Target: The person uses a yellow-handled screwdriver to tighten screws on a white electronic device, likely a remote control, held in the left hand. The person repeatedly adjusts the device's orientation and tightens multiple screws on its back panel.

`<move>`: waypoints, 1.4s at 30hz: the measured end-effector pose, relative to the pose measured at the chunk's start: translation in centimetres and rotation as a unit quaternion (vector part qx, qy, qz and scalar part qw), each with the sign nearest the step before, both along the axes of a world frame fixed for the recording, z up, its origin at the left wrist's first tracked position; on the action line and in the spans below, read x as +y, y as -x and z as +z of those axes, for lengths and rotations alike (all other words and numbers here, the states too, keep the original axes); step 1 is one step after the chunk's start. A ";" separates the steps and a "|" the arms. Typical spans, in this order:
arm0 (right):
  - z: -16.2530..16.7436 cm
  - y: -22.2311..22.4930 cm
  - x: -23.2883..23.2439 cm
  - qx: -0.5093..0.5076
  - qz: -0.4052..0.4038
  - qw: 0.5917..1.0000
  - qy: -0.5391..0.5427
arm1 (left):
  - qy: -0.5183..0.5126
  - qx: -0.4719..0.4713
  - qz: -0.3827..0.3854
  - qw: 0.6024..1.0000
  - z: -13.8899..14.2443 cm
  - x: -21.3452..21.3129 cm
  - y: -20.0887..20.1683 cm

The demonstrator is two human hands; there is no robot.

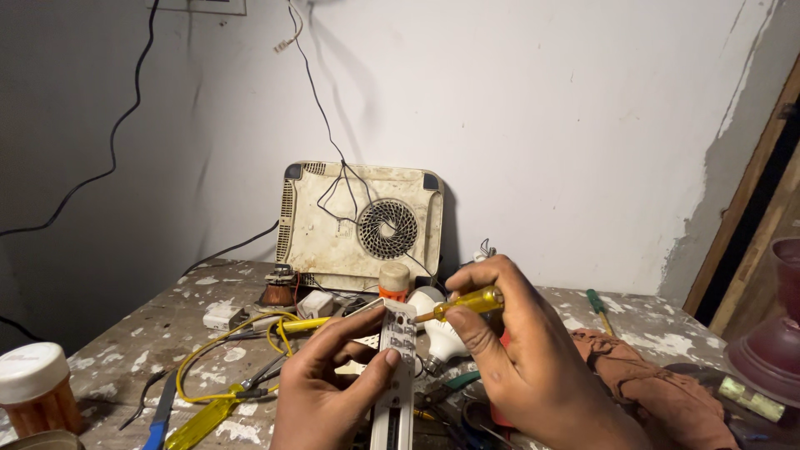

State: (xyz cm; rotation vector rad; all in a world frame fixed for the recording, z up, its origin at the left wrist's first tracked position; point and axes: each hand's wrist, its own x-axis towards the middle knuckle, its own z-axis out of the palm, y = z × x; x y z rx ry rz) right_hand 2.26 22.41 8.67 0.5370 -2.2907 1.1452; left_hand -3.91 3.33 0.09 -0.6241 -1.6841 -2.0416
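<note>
Right at the near edge of the bench, a long white LED strip light (pixel 394 379) is standing nearly upright between the person's hands, its lower end running out of view at the bottom and its upper end showing a small circuit board with rows of tiny components. The left hand (pixel 329 387) is gripping the strip from the side, thumb pressing on its face and fingers curling behind it. The right hand (pixel 517 350) is closing around a yellow-handled screwdriver (pixel 467 303), whose tip is meeting the top of the strip. Just behind the strip, a white bulb (pixel 437 325) and an orange-and-cream bottle (pixel 394 282) are crowding in close. To the left, a yellow cable (pixel 218 350) is looping over the paint-spattered table (pixel 125 333), with pliers (pixel 162 412) lying near the front edge and an orange jar with a white lid (pixel 33 387) sitting at the far left corner. To the right, a rust-brown rag (pixel 658 379) is lying bunched up, and a green screwdriver (pixel 598 307) is resting beyond it. Against the wall, a grimy cream appliance with a round fan grille (pixel 362 221) is leaning upright. Bare tabletop is showing mostly at the left middle and behind the rag.
</note>
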 end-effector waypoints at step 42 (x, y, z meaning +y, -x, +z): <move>0.0 -0.9 -0.8 0.233 -0.053 0.971 0.028 | -0.030 0.057 -0.048 0.997 -0.4 0.3 -0.4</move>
